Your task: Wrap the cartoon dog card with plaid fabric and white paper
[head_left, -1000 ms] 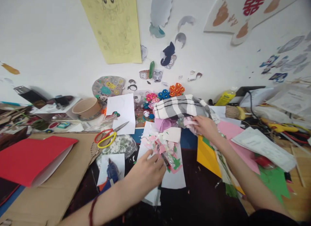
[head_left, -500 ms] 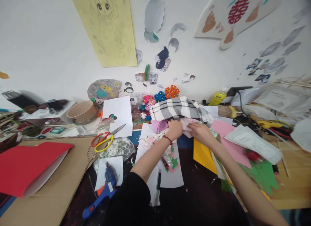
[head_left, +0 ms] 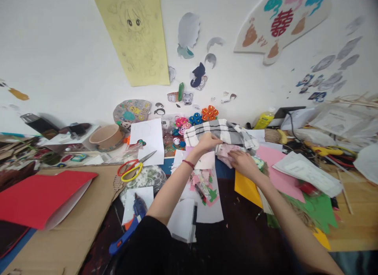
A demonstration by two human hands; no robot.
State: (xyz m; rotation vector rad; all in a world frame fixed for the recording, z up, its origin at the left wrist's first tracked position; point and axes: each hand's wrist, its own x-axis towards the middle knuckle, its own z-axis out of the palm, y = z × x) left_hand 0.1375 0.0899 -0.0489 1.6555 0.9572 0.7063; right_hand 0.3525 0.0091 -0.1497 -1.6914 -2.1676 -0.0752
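Observation:
At the back middle of the table lies a black-and-white checked cloth (head_left: 220, 129). My left hand (head_left: 209, 142) is at its front left edge, fingers bent over the cloth; what they grip, if anything, is unclear. To the right, my right hand (head_left: 242, 161) touches a pale pink, crinkled packet (head_left: 225, 153) just in front of the cloth. Below my left hand, white paper (head_left: 213, 212) holds pink and green scraps (head_left: 206, 184). A yellow sheet (head_left: 247, 190) lies under my right forearm.
Scissors (head_left: 132, 168) and a blue glue gun (head_left: 125, 235) lie to the left, near a red folder (head_left: 44, 196) on cardboard (head_left: 73, 235). Flowers (head_left: 195, 118) stand behind. Pink paper (head_left: 283, 176), green paper (head_left: 320, 212) and a yellow bottle (head_left: 264, 120) are at right.
My left hand has moved up and slightly left, onto the checked cloth's edge. More of the pale pink packet shows between the hands. A folded white paper now shows beside my left forearm.

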